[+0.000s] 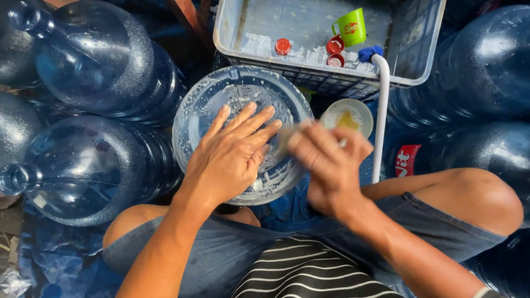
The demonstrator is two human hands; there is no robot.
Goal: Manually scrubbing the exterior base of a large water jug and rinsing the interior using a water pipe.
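Observation:
A big blue water jug stands upside down between my knees, its round soapy bottom (221, 94) facing up. My left hand (234, 152) lies flat on that bottom, fingers spread. My right hand (326, 160) is blurred at the jug's right edge, closed around something pale that looks like a scrub pad (287, 138); I cannot make it out clearly.
Several blue water jugs (94, 60) lie at the left and right. A grey plastic crate (326, 83) at the top holds a green cup (351, 26) and red caps (282, 46). A white pipe (381, 110) runs down beside a small white bowl (348, 116).

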